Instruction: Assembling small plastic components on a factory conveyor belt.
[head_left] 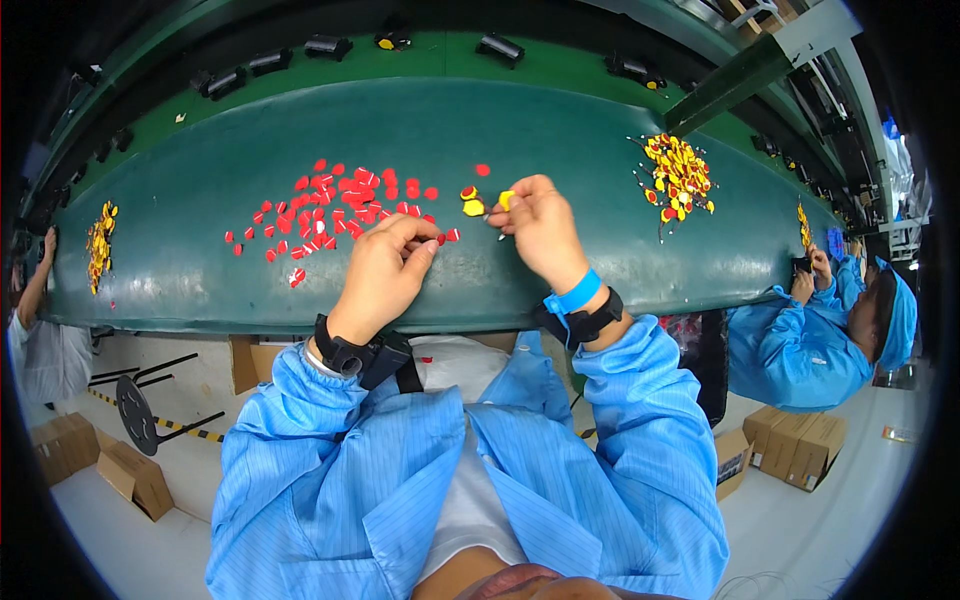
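Note:
My left hand [385, 268] is closed in a pinch over the table, with a small red disc [441, 239] at its thumb and fingertips. Another red piece lies right beside those fingertips. Facing it, my right hand [545, 232] pinches a small yellow disc [507, 200] between thumb and forefinger. A short wire with a pale tip shows below the right fingers. Just left of that hand, two yellow discs [473, 207] lie close together, one with red on it. Beyond my left hand, many flat red discs [320, 212], some with white marks, are spread loosely.
The green table [570, 130] carries a heap of wired yellow-and-red discs [678, 175] at right and another yellow pile [101, 245] at far left. A green post [730, 85] rises behind. Black parts [500, 48] line the back strip. A co-worker [825, 320] sits at right; another person stands far left.

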